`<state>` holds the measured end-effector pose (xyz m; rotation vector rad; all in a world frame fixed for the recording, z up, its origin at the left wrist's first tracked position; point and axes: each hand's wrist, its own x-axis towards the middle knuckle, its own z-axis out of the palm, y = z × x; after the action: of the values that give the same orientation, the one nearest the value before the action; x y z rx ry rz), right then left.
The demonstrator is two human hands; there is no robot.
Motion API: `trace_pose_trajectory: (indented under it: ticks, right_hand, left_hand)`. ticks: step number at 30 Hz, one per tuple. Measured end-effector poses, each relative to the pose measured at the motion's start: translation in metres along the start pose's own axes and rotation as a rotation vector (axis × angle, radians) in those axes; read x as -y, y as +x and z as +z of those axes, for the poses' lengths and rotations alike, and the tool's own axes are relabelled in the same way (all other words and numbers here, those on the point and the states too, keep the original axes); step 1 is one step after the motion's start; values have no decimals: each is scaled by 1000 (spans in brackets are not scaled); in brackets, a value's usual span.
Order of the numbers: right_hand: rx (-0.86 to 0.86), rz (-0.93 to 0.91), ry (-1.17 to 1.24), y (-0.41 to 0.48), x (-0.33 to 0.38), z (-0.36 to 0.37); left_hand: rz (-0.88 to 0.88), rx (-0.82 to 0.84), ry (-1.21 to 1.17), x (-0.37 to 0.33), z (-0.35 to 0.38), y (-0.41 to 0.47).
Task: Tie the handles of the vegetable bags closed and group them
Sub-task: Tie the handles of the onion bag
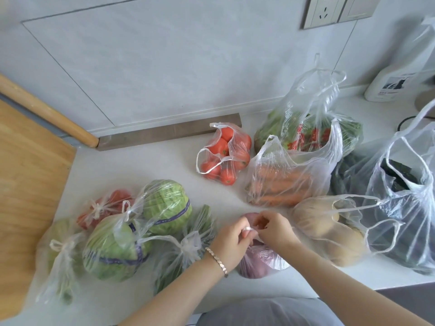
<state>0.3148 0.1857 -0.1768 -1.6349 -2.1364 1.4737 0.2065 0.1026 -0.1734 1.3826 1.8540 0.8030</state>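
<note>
So both hands (253, 229) are pinched together on the twisted handles (249, 228) right above the purple-veg bag (256, 262) (onions, maybe?) on the counter (141, 165), with tied bags (122, 231) grouped off left.

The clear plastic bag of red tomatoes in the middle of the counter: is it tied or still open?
Open. The clear plastic bag of red tomatoes has both handle loops lying loose and apart, with no knot.
</note>
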Motion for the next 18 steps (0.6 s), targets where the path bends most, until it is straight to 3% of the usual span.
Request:
trace_pose_trajectory:
  ticks: [4, 9, 12, 18]
  right_hand:
    - [202, -78, 90, -7, 3, -11]
    - [357, -42, 584, -14, -7, -19]
    - [230, -97, 578, -15, -13, -13]
    - [25, -162, 279, -15, -1, -11]
  left_hand:
    - [-140, -146, -99, 10, 3, 11]
    - [-306, -112, -316, 8, 3, 14]
    - [-360, -89, -331, 4, 2, 15]
    - [-508, -80, -505, -2, -6, 17]
